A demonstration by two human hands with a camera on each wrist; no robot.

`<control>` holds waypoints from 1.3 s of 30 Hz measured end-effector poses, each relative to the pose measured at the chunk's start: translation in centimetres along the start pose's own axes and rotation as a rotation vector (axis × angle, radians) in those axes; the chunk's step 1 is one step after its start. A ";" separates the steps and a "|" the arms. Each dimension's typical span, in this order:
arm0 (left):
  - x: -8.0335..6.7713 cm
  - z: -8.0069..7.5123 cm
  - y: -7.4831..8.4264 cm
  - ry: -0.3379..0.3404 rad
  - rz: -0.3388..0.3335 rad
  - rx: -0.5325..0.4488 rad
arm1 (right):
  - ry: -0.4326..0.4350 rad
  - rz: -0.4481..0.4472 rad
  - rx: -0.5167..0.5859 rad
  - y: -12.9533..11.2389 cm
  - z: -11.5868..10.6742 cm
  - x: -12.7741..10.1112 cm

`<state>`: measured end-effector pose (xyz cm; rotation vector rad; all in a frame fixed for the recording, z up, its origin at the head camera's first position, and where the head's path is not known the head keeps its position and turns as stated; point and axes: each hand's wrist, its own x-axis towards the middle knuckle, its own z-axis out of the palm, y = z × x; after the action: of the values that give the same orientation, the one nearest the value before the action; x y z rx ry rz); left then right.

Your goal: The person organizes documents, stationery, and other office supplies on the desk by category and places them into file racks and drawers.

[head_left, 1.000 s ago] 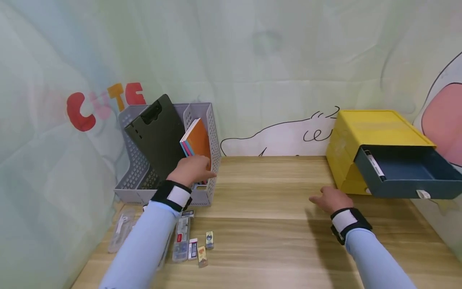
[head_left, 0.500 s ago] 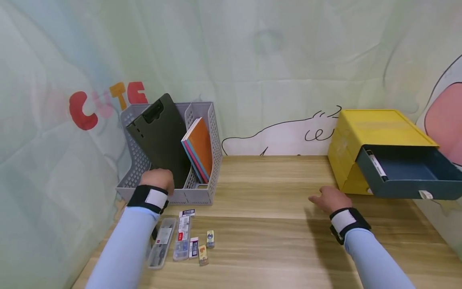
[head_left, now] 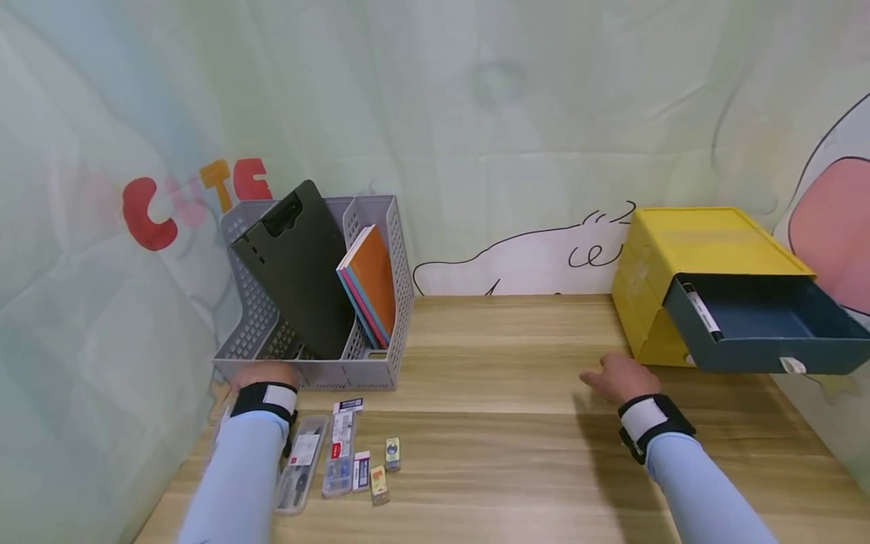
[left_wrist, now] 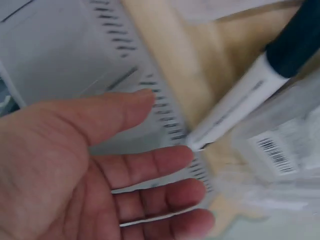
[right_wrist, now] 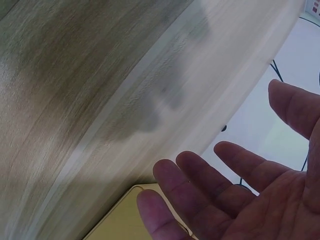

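Grey file rack [head_left: 319, 374] at eleven o'clock half hides the left hand [head_left: 261, 373], fingers spread, empty; right hand [head_left: 615, 375] likewise.

Bright, even light from above; a soft shadow falls on the worktop [head_left: 516, 423] beneath the right hand [head_left: 615, 376]. Both wrist views are blurred, and the head view bends at its edges.

Right hand [right_wrist: 250, 195] open, fingers spread above wooden table [right_wrist: 100, 100] (yellow box [right_wrist: 120, 220] corner below fingertips).
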<state>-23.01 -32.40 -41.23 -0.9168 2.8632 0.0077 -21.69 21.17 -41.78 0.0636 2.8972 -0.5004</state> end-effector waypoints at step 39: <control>-4.4 -3.0 -0.6 -0.016 0.062 -0.029 | 0.002 -0.001 0.026 0.2 0.6 -0.1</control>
<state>-19.51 -30.46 -37.62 -0.8289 2.8827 0.0621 -21.48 21.18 -42.36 0.0671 2.8929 -0.5379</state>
